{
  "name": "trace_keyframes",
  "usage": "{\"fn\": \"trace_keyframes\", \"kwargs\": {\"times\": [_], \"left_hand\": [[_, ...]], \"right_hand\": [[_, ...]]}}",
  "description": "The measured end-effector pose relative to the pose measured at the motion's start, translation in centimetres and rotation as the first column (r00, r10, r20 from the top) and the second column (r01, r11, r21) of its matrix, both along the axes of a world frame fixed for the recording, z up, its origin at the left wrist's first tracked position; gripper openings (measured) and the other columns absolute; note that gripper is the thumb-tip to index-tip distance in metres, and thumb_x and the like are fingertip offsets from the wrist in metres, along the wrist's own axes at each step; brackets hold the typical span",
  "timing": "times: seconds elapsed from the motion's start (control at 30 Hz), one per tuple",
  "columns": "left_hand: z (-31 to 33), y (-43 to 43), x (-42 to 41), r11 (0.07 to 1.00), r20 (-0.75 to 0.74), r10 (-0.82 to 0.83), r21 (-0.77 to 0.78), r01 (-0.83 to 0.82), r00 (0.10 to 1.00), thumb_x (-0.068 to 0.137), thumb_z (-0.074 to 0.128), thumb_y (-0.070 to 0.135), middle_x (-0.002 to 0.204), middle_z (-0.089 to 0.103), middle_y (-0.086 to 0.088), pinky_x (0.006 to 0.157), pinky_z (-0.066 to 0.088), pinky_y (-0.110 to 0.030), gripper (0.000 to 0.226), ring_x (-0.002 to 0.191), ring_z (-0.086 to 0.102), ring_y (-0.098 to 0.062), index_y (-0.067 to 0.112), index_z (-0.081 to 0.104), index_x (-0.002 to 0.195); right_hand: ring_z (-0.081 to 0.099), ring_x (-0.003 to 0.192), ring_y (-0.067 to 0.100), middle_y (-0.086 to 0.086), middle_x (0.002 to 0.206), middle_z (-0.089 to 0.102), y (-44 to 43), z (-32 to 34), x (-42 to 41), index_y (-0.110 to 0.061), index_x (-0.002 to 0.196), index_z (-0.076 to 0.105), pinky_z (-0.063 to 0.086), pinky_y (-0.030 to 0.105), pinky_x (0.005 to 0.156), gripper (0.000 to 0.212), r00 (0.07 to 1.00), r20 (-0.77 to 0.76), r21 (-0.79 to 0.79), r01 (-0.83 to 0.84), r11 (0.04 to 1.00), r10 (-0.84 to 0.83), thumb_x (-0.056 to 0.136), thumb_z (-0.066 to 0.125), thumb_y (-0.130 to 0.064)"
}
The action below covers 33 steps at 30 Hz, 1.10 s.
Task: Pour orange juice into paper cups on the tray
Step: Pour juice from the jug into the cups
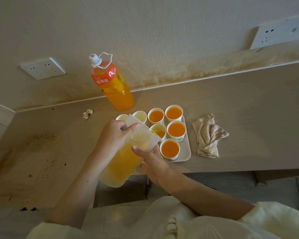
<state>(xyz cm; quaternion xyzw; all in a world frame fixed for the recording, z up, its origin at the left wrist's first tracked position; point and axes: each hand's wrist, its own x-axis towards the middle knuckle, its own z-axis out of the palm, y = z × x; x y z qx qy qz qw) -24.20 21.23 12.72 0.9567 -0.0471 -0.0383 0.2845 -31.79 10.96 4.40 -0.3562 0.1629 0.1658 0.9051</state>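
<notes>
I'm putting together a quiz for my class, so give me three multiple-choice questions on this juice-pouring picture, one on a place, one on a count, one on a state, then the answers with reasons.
1. Where does the cloth lie relative to the tray?
A. on it
B. left of it
C. right of it, on the counter

2. Besides the cup the pitcher is filling, how many are full of juice?
A. two
B. four
C. six

3. How is the bottle?
A. upright, cap on
B. upright, cap off
C. lying on its side

Answers: 1 C, the cloth lies on the counter by the tray's right edge. 2 B, four cups show orange near the brim. 3 A, it stands with its white cap on.
</notes>
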Motion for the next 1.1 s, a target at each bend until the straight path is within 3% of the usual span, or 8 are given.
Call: {"fn": "trace_keyframes", "kwargs": {"times": [0.17, 0.37, 0.5, 0.77, 0.97, 1.1], "left_hand": [[0.06, -0.07, -0.02, 1.000, 0.002, -0.004, 0.006, 0.004, 1.000, 0.085, 0.064, 0.047, 0.054, 0.051, -0.009, 0.057, 0.041, -0.034, 0.057, 0.052, 0.048, -0.020, -0.005, 0.055, 0.063], [0.12, -0.09, -0.08, 1.000, 0.001, 0.010, 0.013, -0.010, 1.000, 0.085, 0.065, 0.047, 0.052, 0.049, -0.005, 0.056, 0.038, -0.030, 0.056, 0.051, 0.046, -0.019, -0.003, 0.055, 0.062], [0.13, -0.12, -0.01, 1.000, -0.010, 0.014, 0.010, -0.014, 1.000, 0.085, 0.065, 0.047, 0.053, 0.049, -0.005, 0.056, 0.038, -0.030, 0.054, 0.051, 0.047, -0.019, 0.001, 0.053, 0.059], [0.27, -0.18, -0.13, 1.000, -0.018, 0.021, 0.010, -0.020, 1.000, 0.085, 0.064, 0.048, 0.050, 0.047, -0.003, 0.056, 0.037, -0.030, 0.053, 0.050, 0.045, -0.019, 0.004, 0.052, 0.058], [0.52, -0.17, -0.31, 1.000, -0.017, 0.025, 0.019, -0.024, 1.000, 0.085, 0.064, 0.046, 0.050, 0.047, -0.002, 0.056, 0.037, -0.030, 0.051, 0.049, 0.046, -0.018, 0.007, 0.050, 0.056], [0.56, -0.13, -0.31, 0.999, -0.022, 0.032, 0.020, -0.032, 0.999, 0.085, 0.064, 0.046, 0.050, 0.047, -0.003, 0.056, 0.037, -0.030, 0.051, 0.049, 0.046, -0.018, 0.008, 0.049, 0.055]], "right_hand": [[0.056, 0.117, 0.021, -0.001, 0.128, 0.059, 0.13, -0.14, 0.02, -0.033, 0.140, 0.036, 0.056, 0.035, 0.079, 0.077, 1.000, -0.017, -0.005, 0.002, 1.000, -0.002, 0.077, 0.079, -0.023], [0.055, 0.115, 0.019, -0.002, 0.128, 0.057, 0.12, -0.30, -0.02, -0.033, 0.140, 0.033, 0.054, 0.032, 0.076, 0.076, 1.000, -0.019, -0.006, -0.008, 1.000, 0.008, 0.080, 0.078, -0.020], [0.053, 0.119, 0.022, 0.000, 0.129, 0.056, 0.12, -0.36, 0.08, -0.033, 0.140, 0.034, 0.051, 0.047, 0.094, 0.079, 0.999, -0.032, -0.006, -0.013, 1.000, 0.013, 0.077, 0.080, -0.022], [0.052, 0.120, 0.024, 0.001, 0.130, 0.056, 0.22, -0.42, 0.22, -0.032, 0.140, 0.036, 0.048, 0.051, 0.099, 0.078, 0.999, -0.049, 0.007, -0.006, 1.000, 0.007, 0.078, 0.080, -0.019], [0.055, 0.114, 0.020, -0.001, 0.127, 0.057, 0.26, -0.11, 0.09, -0.032, 0.138, 0.036, 0.053, 0.036, 0.079, 0.074, 0.999, -0.053, -0.002, -0.004, 1.000, 0.004, 0.080, 0.078, -0.017], [0.054, 0.115, 0.019, -0.002, 0.127, 0.056, 0.30, -0.08, 0.13, -0.032, 0.139, 0.035, 0.053, 0.036, 0.081, 0.074, 0.998, -0.054, -0.007, -0.011, 1.000, 0.010, 0.080, 0.078, -0.018]]}}
